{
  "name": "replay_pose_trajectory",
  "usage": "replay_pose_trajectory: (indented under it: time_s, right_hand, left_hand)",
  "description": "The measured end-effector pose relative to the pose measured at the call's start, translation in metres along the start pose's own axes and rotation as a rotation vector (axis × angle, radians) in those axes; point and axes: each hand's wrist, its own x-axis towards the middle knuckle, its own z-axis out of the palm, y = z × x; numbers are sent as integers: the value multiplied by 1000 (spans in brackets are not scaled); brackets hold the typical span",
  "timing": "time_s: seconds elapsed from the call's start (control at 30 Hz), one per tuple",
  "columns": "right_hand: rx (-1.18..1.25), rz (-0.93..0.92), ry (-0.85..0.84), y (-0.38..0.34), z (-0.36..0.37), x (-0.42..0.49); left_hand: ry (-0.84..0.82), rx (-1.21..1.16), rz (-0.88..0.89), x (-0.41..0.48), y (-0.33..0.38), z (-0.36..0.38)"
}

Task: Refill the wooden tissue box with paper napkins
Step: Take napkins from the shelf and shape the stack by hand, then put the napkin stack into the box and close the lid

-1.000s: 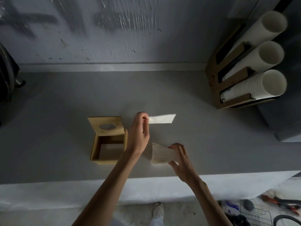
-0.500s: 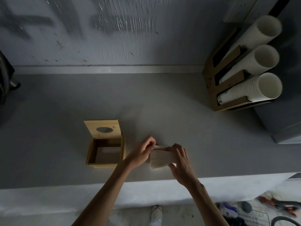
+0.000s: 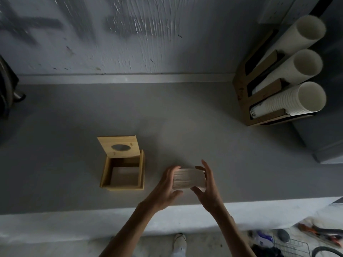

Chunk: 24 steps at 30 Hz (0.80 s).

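The left hand (image 3: pixel 166 186) curls round the 9 o'clock end of the napkin stack (image 3: pixel 188 179) and the right hand (image 3: pixel 207 186) round its 3 o'clock end, both grasping it. Its long axis runs 9 to 3. The stack is near the wooden tissue box (image 3: pixel 121 188), at its 3 o'clock; the lid (image 3: pixel 118 146) is tipped open toward 12.

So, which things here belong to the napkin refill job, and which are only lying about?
Job: open wooden box; its lid; napkins, held as a stack between the left hand and right hand.
Lying about: cup rack with paper cups; wire basket and tools on the floor.
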Motion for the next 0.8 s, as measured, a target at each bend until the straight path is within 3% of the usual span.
replay_pose_trajectory:
  time_s: [0.23,0.4,0.57,0.8]
  right_hand:
    - [-2,-11,17,1,11,-1]
    - [-9,-21,18,2,13,-3]
    - [-18,39,15,1,0,-5]
    - [-166,-38,-101,2,-11,-9]
  left_hand:
    - [68,-267,-45,2,5,10]
    - [131,-305,-55,1,4,19]
    - [196,-154,-39,1,-1,11]
    - [142,50,12,-2,-19,4]
